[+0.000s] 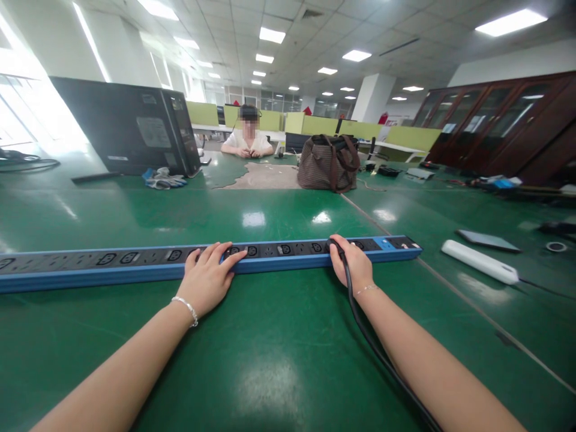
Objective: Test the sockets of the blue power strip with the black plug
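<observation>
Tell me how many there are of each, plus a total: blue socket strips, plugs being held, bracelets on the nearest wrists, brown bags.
Blue socket strip: 1
Held plug: 1
Bracelets: 2
Brown bag: 1
Total: 5

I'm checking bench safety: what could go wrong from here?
The black cord runs close beside the right forearm, so an arm movement might tug the black plug. The power strip lies on a glossy tabletop and could slide if the left hand lifted. The right hand partly hides the plug, so a crooked fit might go unnoticed.
</observation>
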The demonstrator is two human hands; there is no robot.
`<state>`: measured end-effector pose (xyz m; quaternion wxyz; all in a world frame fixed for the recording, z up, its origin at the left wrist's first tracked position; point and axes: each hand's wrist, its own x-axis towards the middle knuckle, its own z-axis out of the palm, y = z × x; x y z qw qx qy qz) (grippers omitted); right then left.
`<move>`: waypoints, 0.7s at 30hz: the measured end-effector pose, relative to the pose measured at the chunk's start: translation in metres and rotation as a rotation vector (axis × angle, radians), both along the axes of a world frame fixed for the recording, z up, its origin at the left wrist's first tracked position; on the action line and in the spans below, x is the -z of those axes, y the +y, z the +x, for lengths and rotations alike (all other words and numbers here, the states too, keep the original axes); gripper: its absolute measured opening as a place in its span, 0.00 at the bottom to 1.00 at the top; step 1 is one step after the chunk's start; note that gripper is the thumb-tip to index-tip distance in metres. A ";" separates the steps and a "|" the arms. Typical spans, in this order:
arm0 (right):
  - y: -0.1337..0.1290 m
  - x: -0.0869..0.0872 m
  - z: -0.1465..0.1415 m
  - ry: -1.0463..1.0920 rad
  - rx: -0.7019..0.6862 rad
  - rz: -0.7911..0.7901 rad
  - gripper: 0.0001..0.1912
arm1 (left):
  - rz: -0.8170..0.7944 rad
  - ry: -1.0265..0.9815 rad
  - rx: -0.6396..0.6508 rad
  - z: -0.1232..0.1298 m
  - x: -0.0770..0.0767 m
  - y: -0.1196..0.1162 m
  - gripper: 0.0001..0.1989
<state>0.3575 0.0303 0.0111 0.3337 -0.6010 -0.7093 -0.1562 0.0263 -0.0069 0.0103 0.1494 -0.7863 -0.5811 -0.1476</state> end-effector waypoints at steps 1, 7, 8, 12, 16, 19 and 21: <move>0.001 0.000 0.000 0.014 -0.016 0.016 0.16 | -0.002 -0.002 0.002 0.000 0.000 0.000 0.23; 0.004 -0.002 0.003 -0.027 -0.047 0.114 0.15 | -0.010 -0.015 0.009 0.000 -0.001 -0.001 0.24; 0.004 -0.002 0.003 -0.033 -0.039 0.110 0.16 | -0.008 -0.012 0.007 0.001 -0.001 -0.001 0.24; 0.003 -0.001 0.003 -0.034 -0.042 0.097 0.16 | 0.010 0.006 0.004 0.003 -0.001 -0.002 0.23; 0.006 0.002 0.005 -0.002 -0.059 0.087 0.16 | 0.039 0.004 0.018 0.005 0.001 -0.003 0.23; 0.009 0.005 0.005 0.017 -0.039 0.085 0.17 | 0.050 0.003 0.033 0.005 0.002 -0.003 0.24; 0.010 0.005 0.005 0.025 -0.022 0.094 0.18 | 0.047 0.006 0.040 0.005 0.002 -0.002 0.24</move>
